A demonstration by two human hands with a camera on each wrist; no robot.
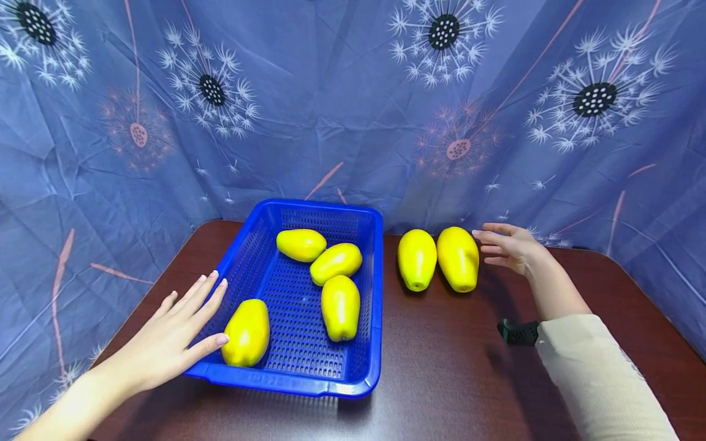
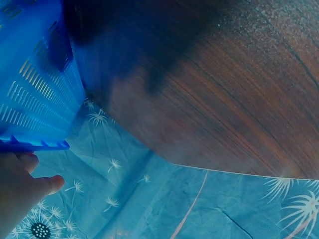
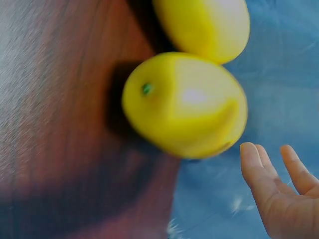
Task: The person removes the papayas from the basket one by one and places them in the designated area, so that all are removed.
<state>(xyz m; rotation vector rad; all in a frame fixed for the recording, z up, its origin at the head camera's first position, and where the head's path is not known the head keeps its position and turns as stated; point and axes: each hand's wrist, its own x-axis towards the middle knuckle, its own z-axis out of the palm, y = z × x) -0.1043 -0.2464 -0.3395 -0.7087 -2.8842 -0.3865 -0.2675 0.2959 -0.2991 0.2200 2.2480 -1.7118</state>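
My left hand (image 1: 168, 337) lies over the left side of a blue plastic basket (image 1: 380, 294), fingers spread and straight. Its thumb tip overlaps a yellow papaya (image 1: 246, 334) inside; whether they touch, I cannot tell. Several papayas lie in the basket, among them one at the back (image 1: 301, 245) and one at the right (image 1: 340, 308). Right of the basket, two more papayas, a left one (image 1: 417, 260) and a right one (image 1: 459, 260), lie side by side on the table. My right hand (image 1: 513, 248), empty with fingers extended, is just right of the nearer papaya (image 3: 184, 104).
The dark brown wooden table (image 1: 441, 367) carries everything. Behind it hangs a blue cloth (image 1: 353, 110) with dandelion prints, close to the table's back edge. A black strap device (image 1: 518, 332) sits at the right wrist.
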